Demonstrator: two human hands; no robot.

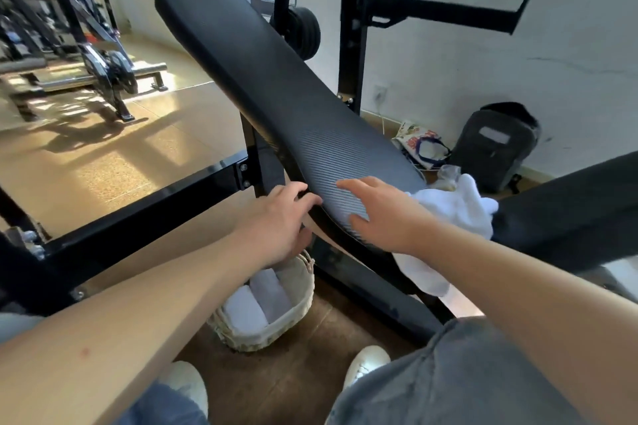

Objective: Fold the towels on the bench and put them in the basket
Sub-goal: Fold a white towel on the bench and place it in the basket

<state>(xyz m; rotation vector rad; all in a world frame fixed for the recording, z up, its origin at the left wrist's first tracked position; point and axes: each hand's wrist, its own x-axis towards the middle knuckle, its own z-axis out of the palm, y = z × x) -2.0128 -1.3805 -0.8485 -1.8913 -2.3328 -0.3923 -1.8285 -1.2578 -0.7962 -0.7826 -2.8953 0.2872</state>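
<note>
**Head view.** The left hand (283, 217) is at the near left edge of the black, ribbed, padded counter (276, 79). Its fingers (307, 198) bend over the top of the edge and the thumb sits beneath, so we read this as a light hold on the pad. The right hand (383, 217) lies on the same pad, its fingers (352, 185) straight, spread and holding nothing.

The only loose towel we see, a crumpled white terry towel (459, 207), lies to the right of the right fingers. It rests against the outer side of that hand and wrist, in the gap where the counter meets a second black pad (569, 210). It is bunched and shows no clean long axis. Its bulk sits beside the wrist, and a tail hangs down behind the right forearm toward the floor.

Directly below the left fingers, on the floor, stands the pale, round woven basket (248, 338). Folded white and grey towels (262, 300) lie side by side in it.

We judge the right hand much the nearer to the loose towel, since the left would have to cross the pad to reach it. The coming move calls for a sideways reach to the right with the right fingers, drawing the towel onto the pad. The hanging tail could drag the towel off.
</note>
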